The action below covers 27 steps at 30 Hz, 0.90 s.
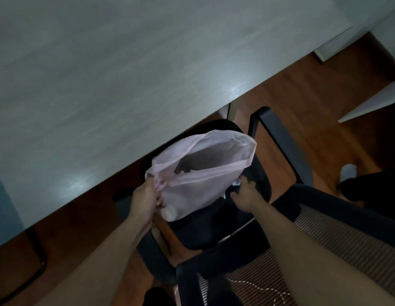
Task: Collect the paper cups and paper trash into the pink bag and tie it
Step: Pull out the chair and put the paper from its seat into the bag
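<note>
A thin pink bag (214, 160) hangs over the seat of a black office chair (216, 226), its mouth gaping wide toward the desk. My left hand (148, 197) pinches the bag's rim at its lower left corner. Pale crumpled shapes show through the plastic near the bottom. My right hand (246, 193) reaches down on the seat at a piece of white crumpled paper (235, 182) beside the bag's right edge; its fingers curl around the paper, though the grip itself is hard to make out.
A grey desk top (103, 85) fills the upper left, its edge running diagonally just above the bag. The chair's black armrest (278, 138) and mesh back (324, 250) lie to the right. Brown wood floor surrounds them, with a white-socked foot (348, 172) at right.
</note>
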Motion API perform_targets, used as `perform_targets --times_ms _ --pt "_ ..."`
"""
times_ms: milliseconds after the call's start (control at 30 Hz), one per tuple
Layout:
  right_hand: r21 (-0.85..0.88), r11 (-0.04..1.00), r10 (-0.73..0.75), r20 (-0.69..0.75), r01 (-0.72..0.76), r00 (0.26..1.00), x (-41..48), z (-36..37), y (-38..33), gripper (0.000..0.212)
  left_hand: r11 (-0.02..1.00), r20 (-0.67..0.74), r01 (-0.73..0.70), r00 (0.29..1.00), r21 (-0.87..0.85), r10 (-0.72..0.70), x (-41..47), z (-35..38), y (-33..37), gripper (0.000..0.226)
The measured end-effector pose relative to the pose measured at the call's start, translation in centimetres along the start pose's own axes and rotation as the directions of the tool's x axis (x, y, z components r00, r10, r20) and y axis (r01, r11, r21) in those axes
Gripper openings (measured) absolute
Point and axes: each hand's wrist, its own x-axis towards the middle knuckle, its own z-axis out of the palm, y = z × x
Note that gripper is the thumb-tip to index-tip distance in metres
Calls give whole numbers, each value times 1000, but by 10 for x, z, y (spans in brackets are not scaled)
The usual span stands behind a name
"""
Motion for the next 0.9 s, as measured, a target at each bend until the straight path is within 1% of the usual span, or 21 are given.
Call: perform_targets --times_ms 100,167,233,333,367,433,500,600,700,800,900 --pt "-99 993 -68 16 69 998 24 6 7 64 995 13 -19 1000 102 18 12 4 -8 56" --pt "-157 985 -70 23 73 997 41 9 14 53 990 12 -46 999 135 44 17 6 -12 54" --pt "-233 969 -83 22 86 996 57 13 22 45 988 -16 -69 997 137 72 24 8 -15 54" --pt "-271 952 -143 21 143 989 70 19 26 39 993 -57 -91 994 73 95 27 8 -15 57" --pt "-268 952 -146 19 146 989 74 22 27 36 993 -59 -101 993 66 105 28 7 -16 57" --pt "-223 969 -112 -14 106 994 80 29 31 28 990 -54 -120 991 73 124 27 5 -15 51" --pt "-217 971 -116 -59 101 991 78 35 31 26 987 -36 -136 990 87 139 26 2 -14 49" --pt "-274 959 -118 -145 75 982 71 39 27 26 980 -20 -161 986 115 164 25 -3 -14 56" --pt "-227 972 -107 -196 61 975 71 43 33 21 948 25 -233 972 217 233 22 -9 -15 59" --pt "-170 982 -117 -212 81 970 60 38 38 30 941 61 -266 964 207 259 16 -15 -13 61" --pt "-103 992 -101 -274 75 956 28 15 36 28 940 87 -284 958 187 273 -3 -18 -6 60"
